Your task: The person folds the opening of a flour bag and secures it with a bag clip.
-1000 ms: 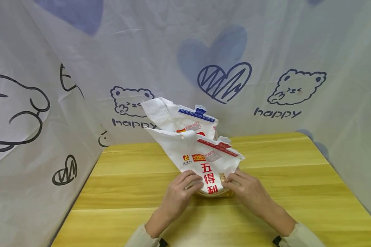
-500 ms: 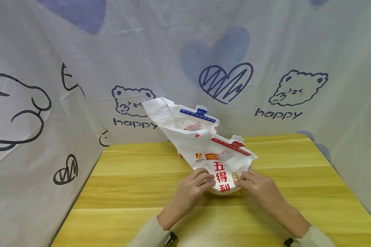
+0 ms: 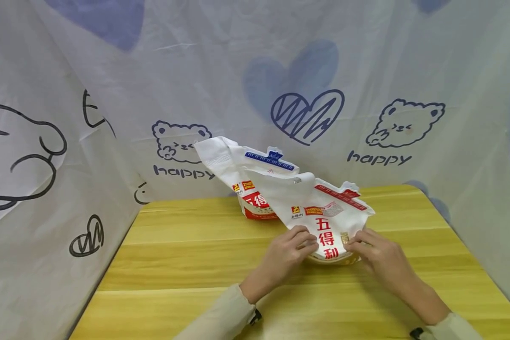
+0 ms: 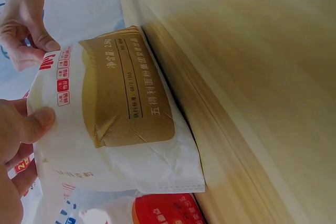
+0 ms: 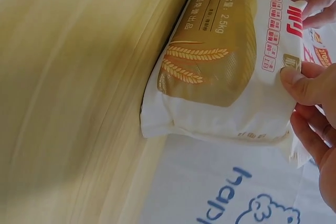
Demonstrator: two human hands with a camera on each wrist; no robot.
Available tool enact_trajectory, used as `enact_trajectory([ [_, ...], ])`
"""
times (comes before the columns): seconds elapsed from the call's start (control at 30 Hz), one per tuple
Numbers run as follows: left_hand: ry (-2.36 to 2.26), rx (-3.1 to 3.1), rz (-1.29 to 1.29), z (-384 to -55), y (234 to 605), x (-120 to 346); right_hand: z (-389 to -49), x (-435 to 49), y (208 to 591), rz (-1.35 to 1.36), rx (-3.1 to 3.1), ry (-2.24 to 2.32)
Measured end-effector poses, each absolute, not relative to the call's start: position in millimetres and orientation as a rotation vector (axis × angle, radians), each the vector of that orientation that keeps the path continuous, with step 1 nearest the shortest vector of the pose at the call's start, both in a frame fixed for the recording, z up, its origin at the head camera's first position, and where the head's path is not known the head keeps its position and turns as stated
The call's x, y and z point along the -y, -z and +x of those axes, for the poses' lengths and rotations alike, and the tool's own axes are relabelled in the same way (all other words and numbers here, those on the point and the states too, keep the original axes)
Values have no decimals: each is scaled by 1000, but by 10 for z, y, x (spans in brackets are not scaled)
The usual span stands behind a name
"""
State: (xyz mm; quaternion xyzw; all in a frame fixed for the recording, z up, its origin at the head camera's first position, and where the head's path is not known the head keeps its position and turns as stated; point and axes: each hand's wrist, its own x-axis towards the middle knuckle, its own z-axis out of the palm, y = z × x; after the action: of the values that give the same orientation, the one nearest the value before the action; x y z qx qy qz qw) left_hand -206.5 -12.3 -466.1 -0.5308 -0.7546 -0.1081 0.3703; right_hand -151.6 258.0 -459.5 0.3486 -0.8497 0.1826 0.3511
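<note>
A white flour bag [image 3: 280, 189] with red lettering and a red strip along its folded top is held by both hands in front of a second bag. My left hand [image 3: 291, 250] grips its left side, thumb on the front face. Opposite it, my right hand [image 3: 380, 255] pinches the right side near a small gold label. The bag's lower front carries a gold panel [image 4: 128, 90] marked 2.5kg with wheat ears [image 5: 191, 61]. Its bottom edge is right at the wooden tabletop in both wrist views.
Behind and to the left stands another white flour bag [image 3: 221, 158] with a blue strip and a red base, partly covered by the front one. The wooden table [image 3: 174, 264] backs onto a pale cloth [image 3: 221, 71] printed with bears and hearts.
Both hands have moved the front flour bag to the right. More of the rear bag's red base and lettering now shows, and the rear bag stays in place.
</note>
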Motion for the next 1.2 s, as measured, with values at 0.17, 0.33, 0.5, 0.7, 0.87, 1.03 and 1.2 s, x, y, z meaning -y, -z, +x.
enact_trajectory([
  [0.17, 243, 1954, -1369, -2120, 4677, -17, -1522, -2701, 4599, 850, 2211, -469],
  [0.33, 213, 1998, -1372, -2169, 4658, -204, -1537, -2836, 4597, 789, 2218, -431],
  [0.5, 207, 2049, -1381, -2242, 4629, -389, -1596, -2983, 4604, 749, 2221, -418],
  [0.7, 224, 2075, -1394, -2356, 4612, -570, -1708, -3146, 4628, 720, 2227, -442],
  [0.87, 209, 2088, -1364, -2486, 4610, -743, -1802, -3258, 4618, 686, 2237, -417],
  [1.03, 155, 2101, -1323, -2621, 4611, -875, -1951, -3316, 4604, 666, 2243, -403],
  [1.2, 161, 2100, -1297, -2768, 4612, -984, -2096, -3366, 4592, 645, 2236, -414],
])
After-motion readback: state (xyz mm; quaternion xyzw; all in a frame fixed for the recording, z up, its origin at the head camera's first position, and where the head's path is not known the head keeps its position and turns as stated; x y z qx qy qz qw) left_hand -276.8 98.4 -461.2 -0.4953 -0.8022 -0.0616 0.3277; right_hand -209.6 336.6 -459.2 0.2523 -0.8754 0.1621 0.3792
